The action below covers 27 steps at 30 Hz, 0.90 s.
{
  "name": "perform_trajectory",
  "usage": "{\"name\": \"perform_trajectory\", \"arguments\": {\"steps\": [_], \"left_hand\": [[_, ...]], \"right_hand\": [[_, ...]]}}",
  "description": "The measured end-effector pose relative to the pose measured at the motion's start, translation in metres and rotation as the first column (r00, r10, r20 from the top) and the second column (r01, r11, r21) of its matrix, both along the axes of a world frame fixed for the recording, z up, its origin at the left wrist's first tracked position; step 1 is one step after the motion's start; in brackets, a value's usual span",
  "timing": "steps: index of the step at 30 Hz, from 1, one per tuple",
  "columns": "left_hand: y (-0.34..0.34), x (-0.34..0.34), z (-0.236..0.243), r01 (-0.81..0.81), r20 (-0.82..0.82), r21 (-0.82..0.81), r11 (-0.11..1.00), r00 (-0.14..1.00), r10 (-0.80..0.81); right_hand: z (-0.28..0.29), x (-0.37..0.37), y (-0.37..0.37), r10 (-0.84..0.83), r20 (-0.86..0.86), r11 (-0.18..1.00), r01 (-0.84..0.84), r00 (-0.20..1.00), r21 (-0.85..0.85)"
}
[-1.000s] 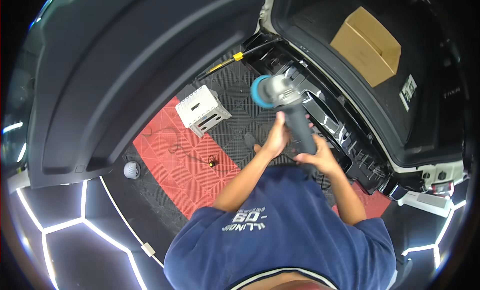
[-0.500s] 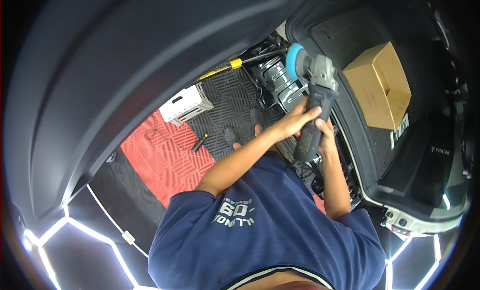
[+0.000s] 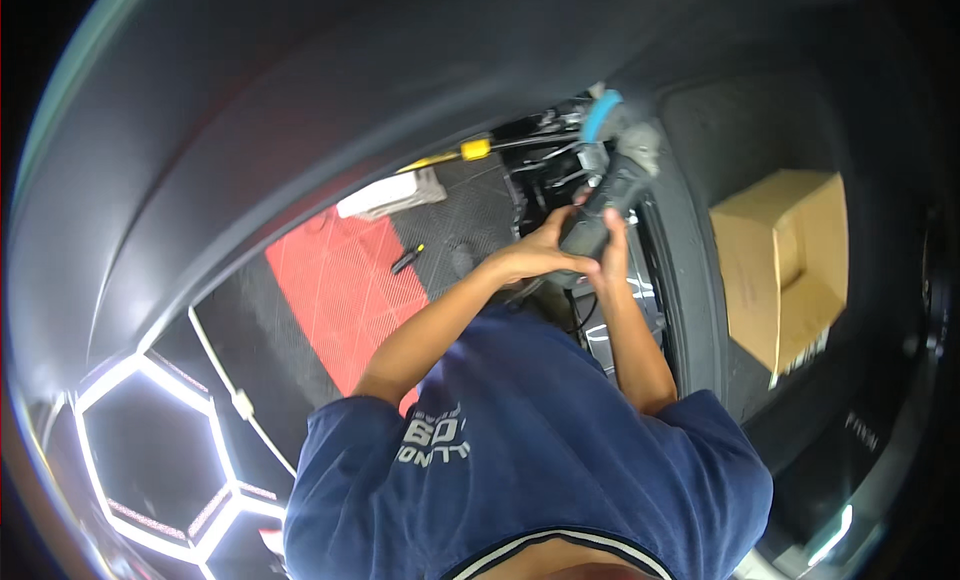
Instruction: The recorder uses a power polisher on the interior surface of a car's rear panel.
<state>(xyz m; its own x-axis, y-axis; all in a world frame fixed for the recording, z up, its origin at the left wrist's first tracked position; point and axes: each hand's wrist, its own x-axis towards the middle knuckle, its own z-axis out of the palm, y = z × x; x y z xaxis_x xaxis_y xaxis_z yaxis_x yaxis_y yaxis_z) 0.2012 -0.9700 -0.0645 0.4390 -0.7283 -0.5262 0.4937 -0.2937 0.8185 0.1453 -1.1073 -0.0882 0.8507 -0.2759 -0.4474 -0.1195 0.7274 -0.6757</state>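
Polisher [image 3: 622, 185]: dark handle and grey head, slanting up and to the right, near the left edge of the trunk [image 3: 688, 130]; head blurred.
Pad [image 3: 603, 116]: blue, mounted at the polisher's upper end, seen nearly edge-on; contact with the parts behind it cannot be told.
Left hand [image 3: 536, 254]: fingers clamped on the handle from its left side, partly hidden beneath it.
Right hand [image 3: 613, 252]: clamped on the handle from its right side, near the left hand.
Cord [image 3: 586, 315]: black, below the handle.
Box [image 3: 745, 242]: brown cardboard, open, inside the trunk, to the right of the polisher.
Stool [image 3: 385, 193]: white, partly hidden by the dark panel [image 3: 250, 130].
Mat [image 3: 340, 295]: red floor section, to the left of the hands.
Small tool [image 3: 404, 261]: black with yellow tip, at the mat's right edge.
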Motion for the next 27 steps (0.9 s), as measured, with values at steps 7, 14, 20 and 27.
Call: {"name": "perform_trajectory", "arguments": {"steps": [7, 14, 20, 27], "left_hand": [[-0.019, 0.009, 0.048, 0.056, 0.362, 0.124, 0.991, 0.927, -0.098], [0.058, -0.018, 0.024, 0.28, 0.167, -0.143, 0.949, 0.952, -0.256], [0.196, -0.071, -0.068, -0.112, 0.47, 0.321, 0.941, 0.881, -0.056], [0.41, -0.169, -0.054, -0.605, 0.695, 0.618, 0.501, 0.719, 0.01]], "right_hand": [[-0.007, 0.012, -0.036, -0.013, 0.256, 0.976, -0.043, 0.967, 0.214], [0.025, 0.017, -0.065, 0.141, 0.262, 0.881, -0.242, 0.955, 0.408], [0.075, 0.024, -0.069, 0.11, 0.421, 0.935, -0.238, 0.9, 0.264], [0.077, 0.02, -0.057, -0.032, 0.369, 0.977, -0.049, 0.929, 0.208]]}}
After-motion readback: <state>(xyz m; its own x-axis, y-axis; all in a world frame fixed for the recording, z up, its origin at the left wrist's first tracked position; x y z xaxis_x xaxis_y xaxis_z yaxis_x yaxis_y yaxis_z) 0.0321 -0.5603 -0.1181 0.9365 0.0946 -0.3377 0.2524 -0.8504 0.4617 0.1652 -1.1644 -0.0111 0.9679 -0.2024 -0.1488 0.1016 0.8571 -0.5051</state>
